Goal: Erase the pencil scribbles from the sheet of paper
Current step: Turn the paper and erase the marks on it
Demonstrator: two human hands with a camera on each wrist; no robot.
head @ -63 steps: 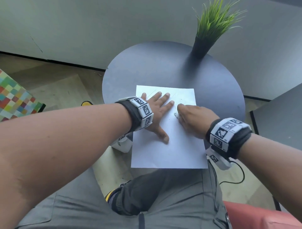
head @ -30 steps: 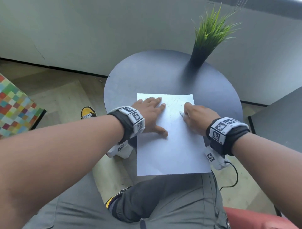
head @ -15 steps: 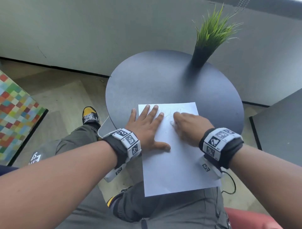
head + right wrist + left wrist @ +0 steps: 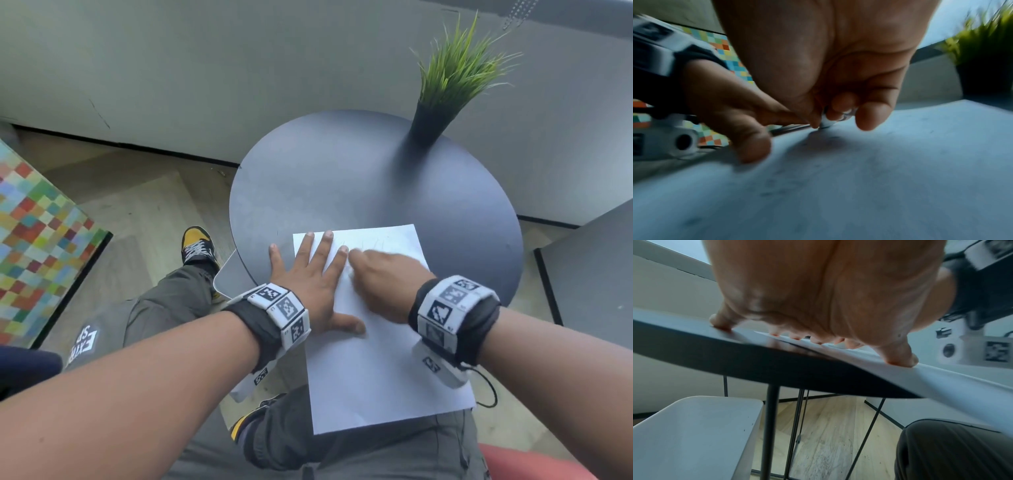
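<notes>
A white sheet of paper (image 4: 383, 370) lies on the round dark table (image 4: 342, 178), its near end hanging over the table's edge above my lap. Faint pencil scribbles (image 4: 373, 244) mark its far end. My left hand (image 4: 310, 274) lies flat with fingers spread, pressing on the sheet's left side, the little finger on the bare table. My right hand (image 4: 380, 270) is blurred just right of it. In the right wrist view its fingers pinch a small white eraser (image 4: 828, 122) whose tip touches the paper (image 4: 879, 178).
A potted grass plant (image 4: 445, 85) stands at the table's far right edge. A white seat (image 4: 690, 434) is under the table on the left, a dark surface (image 4: 596, 274) lies to the right, and a colourful checkered block (image 4: 34, 240) sits on the floor at left.
The right hand has rubbed back and forth over the scribbles and now sits close beside the left fingertips. The left hand stays pressed on the sheet. The head view shifted.
</notes>
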